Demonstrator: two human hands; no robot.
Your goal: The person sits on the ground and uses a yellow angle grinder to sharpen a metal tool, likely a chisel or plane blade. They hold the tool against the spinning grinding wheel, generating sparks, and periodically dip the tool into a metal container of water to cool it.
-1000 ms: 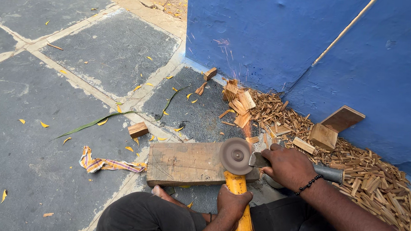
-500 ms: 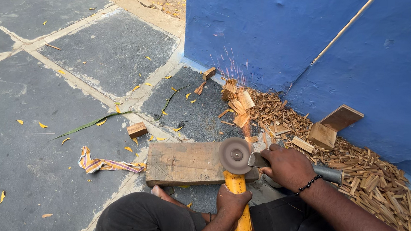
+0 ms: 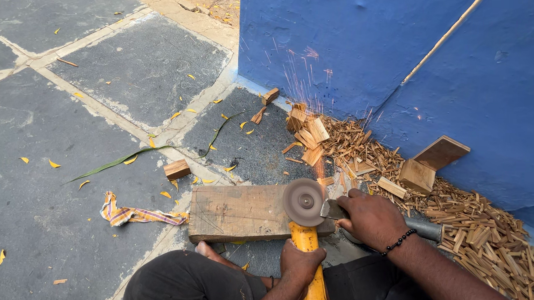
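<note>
My right hand (image 3: 369, 219) grips a grey angle grinder (image 3: 421, 227), whose round disc (image 3: 304, 201) spins over the right end of a thick wooden block (image 3: 234, 211). My left hand (image 3: 301, 262) is closed around the yellow handle of a tool (image 3: 312, 290). The tool's upper end is pressed against the disc and hidden behind it. Orange sparks (image 3: 303, 79) spray away from the disc toward the blue wall (image 3: 355, 46). My bare foot (image 3: 209, 252) rests against the block's near edge.
A heap of wood chips and sticks (image 3: 473, 228) lies along the wall's foot, with small offcut blocks (image 3: 307, 131) and a wedge-shaped wooden piece (image 3: 428, 163). On the grey stone paving are a striped cloth strip (image 3: 138, 213), a small block (image 3: 177, 169) and a green leaf blade (image 3: 119, 161).
The spark spray has grown and reaches higher up the blue wall. Both hands, the grinder and the block stay in nearly the same place.
</note>
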